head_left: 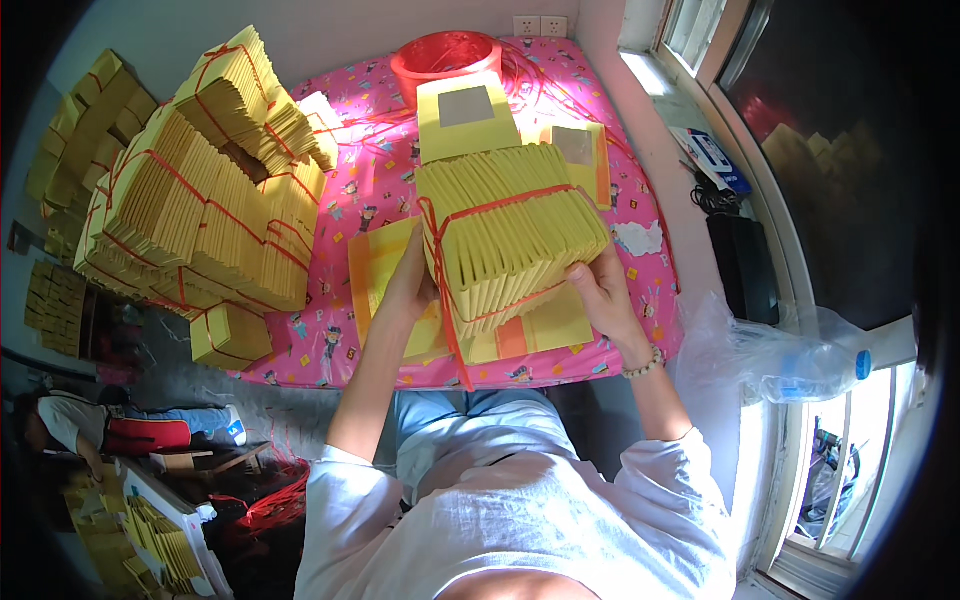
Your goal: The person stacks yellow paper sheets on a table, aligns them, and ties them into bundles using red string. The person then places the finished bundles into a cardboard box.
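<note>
A thick bundle of folded yellow paper pieces [515, 240], tied both ways with red plastic strap, is held between my two hands above the pink table cover. My left hand [408, 285] presses against its left side, with the fingers partly hidden behind it. At its lower right corner, my right hand [608, 300] grips with the thumb on the near face. A loose strap end hangs down on the left. Beyond the bundle lies a flat yellow piece with a grey panel [466, 108]. More yellow and orange sheets [385, 265] lie underneath and beside it.
Strapped yellow bundles [190, 200] are stacked high at the left. A red basin [445, 58] stands at the back, with loose red strap [545, 85] beside it. To the right are a window sill and a clear plastic bottle [815, 372]. Another person [75, 425] works at lower left.
</note>
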Available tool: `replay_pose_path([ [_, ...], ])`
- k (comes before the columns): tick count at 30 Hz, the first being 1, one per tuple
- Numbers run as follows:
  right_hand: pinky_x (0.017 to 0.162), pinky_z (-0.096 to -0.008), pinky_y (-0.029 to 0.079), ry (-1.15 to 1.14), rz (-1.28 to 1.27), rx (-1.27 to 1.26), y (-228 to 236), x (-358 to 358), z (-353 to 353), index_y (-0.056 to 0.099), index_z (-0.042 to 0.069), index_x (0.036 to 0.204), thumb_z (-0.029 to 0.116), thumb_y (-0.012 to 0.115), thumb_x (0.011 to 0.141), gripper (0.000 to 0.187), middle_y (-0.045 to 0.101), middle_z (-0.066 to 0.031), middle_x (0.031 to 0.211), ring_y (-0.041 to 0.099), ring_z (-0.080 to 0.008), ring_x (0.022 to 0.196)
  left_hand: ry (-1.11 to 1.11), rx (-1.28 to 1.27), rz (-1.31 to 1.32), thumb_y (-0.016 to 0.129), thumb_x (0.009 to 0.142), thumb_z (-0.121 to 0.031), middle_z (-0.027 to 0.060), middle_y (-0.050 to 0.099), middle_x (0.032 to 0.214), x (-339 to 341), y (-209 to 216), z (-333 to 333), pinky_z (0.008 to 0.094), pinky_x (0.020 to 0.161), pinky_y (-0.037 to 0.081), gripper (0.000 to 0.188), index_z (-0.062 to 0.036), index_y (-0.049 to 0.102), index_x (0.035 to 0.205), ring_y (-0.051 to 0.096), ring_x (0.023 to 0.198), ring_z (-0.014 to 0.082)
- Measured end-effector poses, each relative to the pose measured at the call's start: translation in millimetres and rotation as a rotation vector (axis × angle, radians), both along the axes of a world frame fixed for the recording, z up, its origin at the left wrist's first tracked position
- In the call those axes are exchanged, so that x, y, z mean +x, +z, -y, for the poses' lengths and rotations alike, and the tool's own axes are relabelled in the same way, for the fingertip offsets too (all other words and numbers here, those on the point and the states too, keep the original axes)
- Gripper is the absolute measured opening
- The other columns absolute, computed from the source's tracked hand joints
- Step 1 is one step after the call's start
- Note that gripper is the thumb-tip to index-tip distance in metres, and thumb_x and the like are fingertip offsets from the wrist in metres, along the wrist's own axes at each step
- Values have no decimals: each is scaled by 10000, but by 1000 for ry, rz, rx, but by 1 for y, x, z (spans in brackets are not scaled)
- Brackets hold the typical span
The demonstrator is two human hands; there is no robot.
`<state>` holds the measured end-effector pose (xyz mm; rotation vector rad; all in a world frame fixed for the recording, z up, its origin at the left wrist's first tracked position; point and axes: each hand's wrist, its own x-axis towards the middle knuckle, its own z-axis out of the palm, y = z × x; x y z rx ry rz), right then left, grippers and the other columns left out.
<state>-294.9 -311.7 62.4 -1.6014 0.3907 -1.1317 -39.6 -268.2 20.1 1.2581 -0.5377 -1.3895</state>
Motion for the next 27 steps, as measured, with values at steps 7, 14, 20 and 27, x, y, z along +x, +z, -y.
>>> replay_pose_path([
  [7, 1131, -363, 248, 9, -18, 94, -19, 0, 0, 133, 22, 1510, 286, 579, 959, 757, 304, -111, 1504, 303, -198, 1374, 2, 86, -175, 384, 968, -585, 35, 585, 1264, 11, -11, -5, 283, 649, 570, 589, -148, 460, 1355, 648, 978, 119],
  [14, 1116, -397, 285, -100, -147, -203, -3, 17, -6, 202, 4, 1487, 249, 616, 920, 744, 325, -176, 1484, 330, -275, 1371, 152, -48, -203, 453, 994, -429, 35, 656, 1085, 6, -25, -12, 311, 835, 539, 438, -94, 537, 1262, 645, 959, 155],
  [20, 1076, -433, 334, -171, -382, -405, 5, 18, -12, 279, -2, 1448, 301, 661, 880, 749, 385, -224, 1422, 392, -358, 1314, 194, -149, -52, 485, 984, -359, 40, 657, 1052, 25, -39, -15, 296, 819, 522, 365, -78, 553, 1207, 638, 939, 151],
  [27, 1073, -453, 343, -192, -376, -518, 13, 26, -8, 297, 14, 1444, 348, 718, 824, 820, 395, -227, 1419, 396, -390, 1309, 298, -253, 390, 521, 973, -277, 46, 658, 1014, 51, -52, -21, 278, 800, 501, 280, -60, 572, 1142, 630, 915, 146],
])
